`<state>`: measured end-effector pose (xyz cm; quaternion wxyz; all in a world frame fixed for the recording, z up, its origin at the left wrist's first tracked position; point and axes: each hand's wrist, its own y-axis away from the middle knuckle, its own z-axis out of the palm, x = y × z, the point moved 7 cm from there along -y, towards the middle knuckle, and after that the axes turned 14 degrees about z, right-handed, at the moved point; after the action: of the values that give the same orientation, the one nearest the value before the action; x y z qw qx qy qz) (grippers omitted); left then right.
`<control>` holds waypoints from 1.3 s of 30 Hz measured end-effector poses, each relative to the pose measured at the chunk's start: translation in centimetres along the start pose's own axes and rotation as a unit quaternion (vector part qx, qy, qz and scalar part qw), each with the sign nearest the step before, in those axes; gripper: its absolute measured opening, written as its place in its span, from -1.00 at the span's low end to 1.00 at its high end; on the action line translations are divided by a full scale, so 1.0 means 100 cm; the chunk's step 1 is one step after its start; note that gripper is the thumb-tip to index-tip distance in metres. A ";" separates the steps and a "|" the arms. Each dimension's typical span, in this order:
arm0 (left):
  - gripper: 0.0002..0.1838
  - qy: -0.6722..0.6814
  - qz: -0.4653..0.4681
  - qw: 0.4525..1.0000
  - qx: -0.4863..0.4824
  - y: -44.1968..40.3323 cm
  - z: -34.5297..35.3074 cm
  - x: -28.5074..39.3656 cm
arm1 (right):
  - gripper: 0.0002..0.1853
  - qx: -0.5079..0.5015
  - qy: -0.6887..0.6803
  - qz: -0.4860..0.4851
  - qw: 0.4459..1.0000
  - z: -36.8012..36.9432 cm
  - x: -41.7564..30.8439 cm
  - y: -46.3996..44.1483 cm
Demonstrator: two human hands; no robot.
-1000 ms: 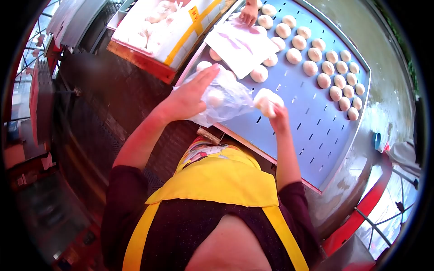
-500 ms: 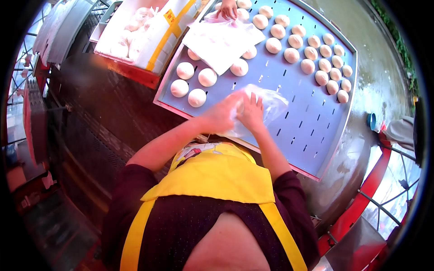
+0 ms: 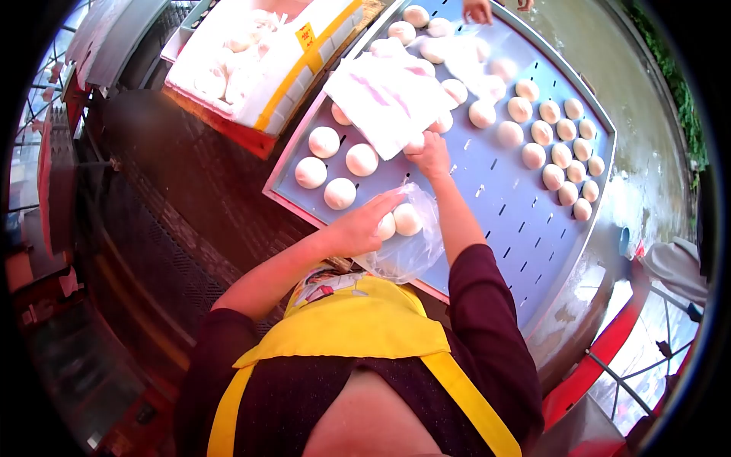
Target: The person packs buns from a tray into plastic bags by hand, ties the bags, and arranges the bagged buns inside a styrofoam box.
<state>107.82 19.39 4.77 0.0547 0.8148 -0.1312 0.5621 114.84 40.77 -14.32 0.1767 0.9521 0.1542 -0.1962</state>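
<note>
My left hand (image 3: 364,227) is closed on a clear plastic bag (image 3: 415,255) with white round buns (image 3: 406,219) inside, over the near edge of the blue tray (image 3: 487,228). Farther up, my right hand (image 3: 431,156) has its fingers round a bun (image 3: 415,143) beside the lower corner of a stack of white plastic sheets (image 3: 388,99). Several loose buns (image 3: 339,193) sit on the tray to the left of the bag.
Rows of buns (image 3: 560,155) cover the tray's right side. Another person's hand (image 3: 477,11) is at its far edge, near a blurred clear bag (image 3: 464,61). A white foam box (image 3: 282,91) with bagged buns stands at upper left.
My right hand has moved from the bag up to a bun by the sheets. My left hand still has the bag, now with buns visible inside. The other person's hand has left the sheets, moving right.
</note>
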 end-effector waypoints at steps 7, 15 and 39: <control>-0.17 0.046 -0.016 0.999 0.015 -0.002 -0.014 -0.025 | -0.30 0.078 0.114 -0.097 0.986 -0.066 0.001 -0.003; -0.14 0.041 -0.003 0.999 -0.023 -0.016 -0.012 -0.031 | -0.40 0.043 -0.101 -0.033 0.993 -0.044 0.072 -0.040; -0.87 -0.116 -0.126 0.984 0.049 0.039 -0.039 -0.039 | -0.39 -0.229 -0.063 0.087 0.968 -0.089 0.006 0.190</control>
<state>101.97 17.20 2.31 0.0696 0.8861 -0.0057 0.4581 125.12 27.55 -1.71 0.4156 0.8818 0.1001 -0.1991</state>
